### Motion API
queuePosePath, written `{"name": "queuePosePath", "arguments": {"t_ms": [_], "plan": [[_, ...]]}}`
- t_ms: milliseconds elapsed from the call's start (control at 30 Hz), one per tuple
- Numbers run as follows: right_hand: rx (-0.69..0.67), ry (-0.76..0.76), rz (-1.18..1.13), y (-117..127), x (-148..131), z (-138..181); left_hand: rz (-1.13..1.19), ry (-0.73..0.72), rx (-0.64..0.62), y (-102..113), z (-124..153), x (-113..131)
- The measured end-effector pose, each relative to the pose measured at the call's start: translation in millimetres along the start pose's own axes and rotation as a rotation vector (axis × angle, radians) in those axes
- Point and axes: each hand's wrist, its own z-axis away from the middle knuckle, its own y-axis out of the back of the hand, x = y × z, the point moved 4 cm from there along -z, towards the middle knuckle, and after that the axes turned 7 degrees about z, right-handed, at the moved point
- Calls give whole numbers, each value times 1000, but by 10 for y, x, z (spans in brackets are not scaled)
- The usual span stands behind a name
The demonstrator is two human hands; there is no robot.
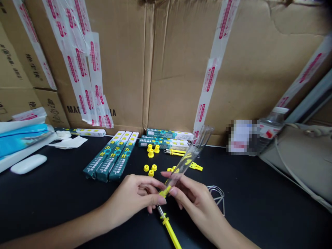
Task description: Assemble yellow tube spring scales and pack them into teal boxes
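Observation:
My right hand (193,195) is closed around the lower part of a clear plastic tube (185,160) with yellow printing, which slants up and away to the right. At its near end, my left hand (141,193) pinches a yellow plastic piece (163,192) between thumb and fingers. Below the left fingertips, a yellow spring scale rod (169,230) with a metal end runs down to the bottom edge. Whether it joins the pinched piece is hidden. Several yellow caps (151,167) stand beyond my hands, and more yellow rods (195,166) lie partly behind the tube.
Green-and-white spring scale boxes (111,157) lie left of centre, others (166,141) against the cardboard (176,69). At right are metal wire hooks (218,195), a plastic bottle (272,128) and a grey bag (301,159). A white rounded case (29,164) sits at left.

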Motion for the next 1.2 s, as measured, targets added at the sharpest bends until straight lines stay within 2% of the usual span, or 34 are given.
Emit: {"name": "queuePosePath", "arguments": {"t_ms": [100, 233, 433, 567, 1000, 1200], "plan": [[14, -13, 148, -16, -44, 22, 31, -40, 25, 10, -6, 36], [-14, -32, 380, -3, -125, 87, 139, -67, 160, 96, -10, 72], [-120, 119, 604, -49, -266, 180, 188, -106, 251, 180, -24, 78], [-142, 162, 607, -120, -260, 196, 205, -123, 226, 174, -20, 71], [-70, 39, 463, -44, -218, 149, 159, -162, 104, 106, 7, 121], [-1, 57, 420, -32, -172, 124, 169, -176, 77, 58, 4, 98]]}}
